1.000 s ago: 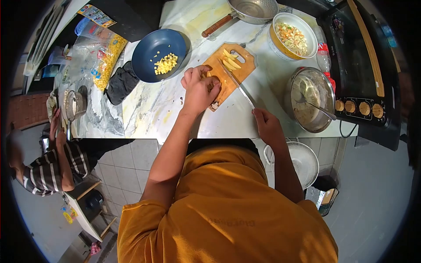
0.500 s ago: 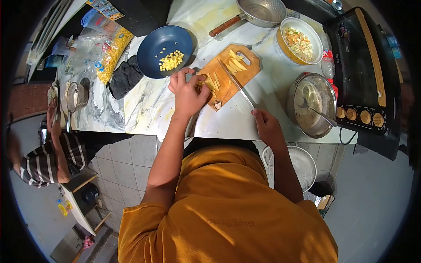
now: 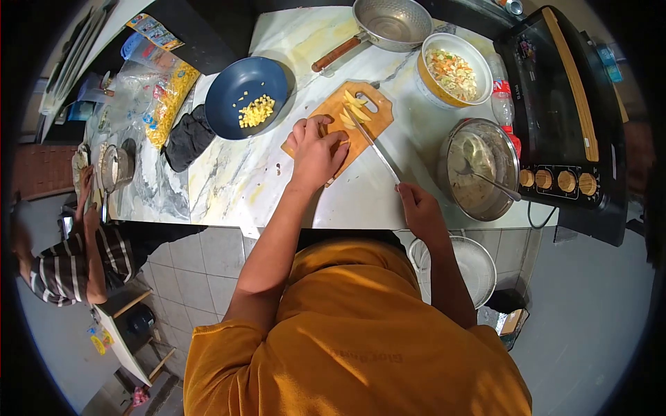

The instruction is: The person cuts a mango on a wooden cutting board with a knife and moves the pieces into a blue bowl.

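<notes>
My left hand (image 3: 316, 154) is over the left part of a wooden cutting board (image 3: 364, 142). Its fingers are curled down, and whatever lies beneath them is hidden. My right hand (image 3: 422, 211) grips the handle of a long knife (image 3: 378, 154). The blade slants up and left over the board, its tip among pale yellow strips (image 3: 355, 109) that look like potato. Left of the board stands a dark blue bowl (image 3: 220, 102) holding a heap of small yellow cubes (image 3: 257, 111). Dark crumbs lie on the table near my left wrist.
Behind the board is a metal pan (image 3: 394, 24) with a wooden handle. To the right are a bowl of chopped vegetables (image 3: 454, 73), a steel bowl (image 3: 479, 170) with a spoon, and a black oven (image 3: 555, 104). Bags (image 3: 163, 104) and a black cloth (image 3: 189, 139) lie left; another person (image 3: 76, 256) stands there.
My left hand has moved right across the board, covering the cut sticks seen there before. The knife tip has shifted right to the yellow strips. The whole view has shifted slightly.
</notes>
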A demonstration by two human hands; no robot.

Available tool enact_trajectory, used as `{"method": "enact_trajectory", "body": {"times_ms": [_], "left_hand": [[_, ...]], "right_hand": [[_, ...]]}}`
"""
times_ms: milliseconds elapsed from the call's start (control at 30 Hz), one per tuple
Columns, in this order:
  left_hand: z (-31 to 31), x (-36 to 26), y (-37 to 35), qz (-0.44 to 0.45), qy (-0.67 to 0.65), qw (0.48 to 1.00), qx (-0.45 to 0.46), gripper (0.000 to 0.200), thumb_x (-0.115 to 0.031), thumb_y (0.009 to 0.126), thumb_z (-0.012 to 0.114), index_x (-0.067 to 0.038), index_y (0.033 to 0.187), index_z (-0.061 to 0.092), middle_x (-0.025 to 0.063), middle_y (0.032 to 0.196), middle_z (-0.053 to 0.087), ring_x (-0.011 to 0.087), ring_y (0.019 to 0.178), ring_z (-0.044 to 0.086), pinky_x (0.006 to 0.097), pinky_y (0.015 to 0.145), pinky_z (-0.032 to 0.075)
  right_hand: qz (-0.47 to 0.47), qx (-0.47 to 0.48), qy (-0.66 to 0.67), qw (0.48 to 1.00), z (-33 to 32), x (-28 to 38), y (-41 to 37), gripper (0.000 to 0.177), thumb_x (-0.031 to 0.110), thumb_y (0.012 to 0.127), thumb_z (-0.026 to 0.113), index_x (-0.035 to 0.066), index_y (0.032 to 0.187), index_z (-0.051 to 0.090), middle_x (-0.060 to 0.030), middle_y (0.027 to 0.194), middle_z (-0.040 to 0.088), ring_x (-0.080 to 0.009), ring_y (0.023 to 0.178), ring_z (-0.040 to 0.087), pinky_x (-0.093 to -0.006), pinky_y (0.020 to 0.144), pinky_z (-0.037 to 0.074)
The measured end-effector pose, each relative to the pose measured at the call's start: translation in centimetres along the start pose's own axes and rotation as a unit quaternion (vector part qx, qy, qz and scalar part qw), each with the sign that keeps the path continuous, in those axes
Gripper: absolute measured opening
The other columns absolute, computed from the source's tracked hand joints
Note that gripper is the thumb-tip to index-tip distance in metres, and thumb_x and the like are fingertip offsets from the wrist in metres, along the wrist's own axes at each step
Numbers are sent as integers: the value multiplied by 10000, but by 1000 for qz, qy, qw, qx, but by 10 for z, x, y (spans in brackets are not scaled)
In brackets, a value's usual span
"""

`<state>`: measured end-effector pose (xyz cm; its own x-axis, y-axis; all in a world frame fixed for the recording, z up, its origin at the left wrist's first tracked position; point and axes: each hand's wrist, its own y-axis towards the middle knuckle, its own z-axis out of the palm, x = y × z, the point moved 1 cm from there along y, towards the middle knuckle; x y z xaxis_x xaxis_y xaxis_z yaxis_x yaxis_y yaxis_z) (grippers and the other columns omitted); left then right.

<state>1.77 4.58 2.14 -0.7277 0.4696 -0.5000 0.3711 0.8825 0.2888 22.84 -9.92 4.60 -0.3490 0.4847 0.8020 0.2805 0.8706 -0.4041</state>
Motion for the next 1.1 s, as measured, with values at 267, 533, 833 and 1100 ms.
{"method": "enact_trajectory", "body": {"times_ms": [267,533,833,1100], "left_hand": [[-8,-2,-1,-9,-34,998,-43,147,-206,753,788,-142,884,771,39,1212,556,299,1181,412,436,977,285],[-35,27,-24,-104,28,989,-101,161,-189,754,768,-105,889,739,74,1231,516,333,1207,376,461,996,268],[-34,34,-37,-149,39,982,-109,182,-221,768,763,-139,929,748,54,1231,521,333,1208,379,458,1005,271],[-32,23,-29,-151,17,982,-113,236,-228,747,767,-108,949,743,86,1213,523,335,1191,380,473,1003,268]], "right_hand": [[-9,47,-45,998,-5,3,7,401,348,1030,507,-13,1110,663,-117,948,717,-160,871,650,-296,824,485],[-15,95,-80,992,-3,29,20,402,345,1026,493,-10,1094,667,-128,913,704,-178,858,641,-306,819,478],[-60,112,-108,986,0,32,27,398,334,1033,484,-16,1062,671,-100,795,645,-142,788,584,-294,781,466],[-97,93,-80,988,-1,10,33,388,329,1032,495,-12,1049,679,-64,791,639,-134,789,585,-291,781,471]]}}
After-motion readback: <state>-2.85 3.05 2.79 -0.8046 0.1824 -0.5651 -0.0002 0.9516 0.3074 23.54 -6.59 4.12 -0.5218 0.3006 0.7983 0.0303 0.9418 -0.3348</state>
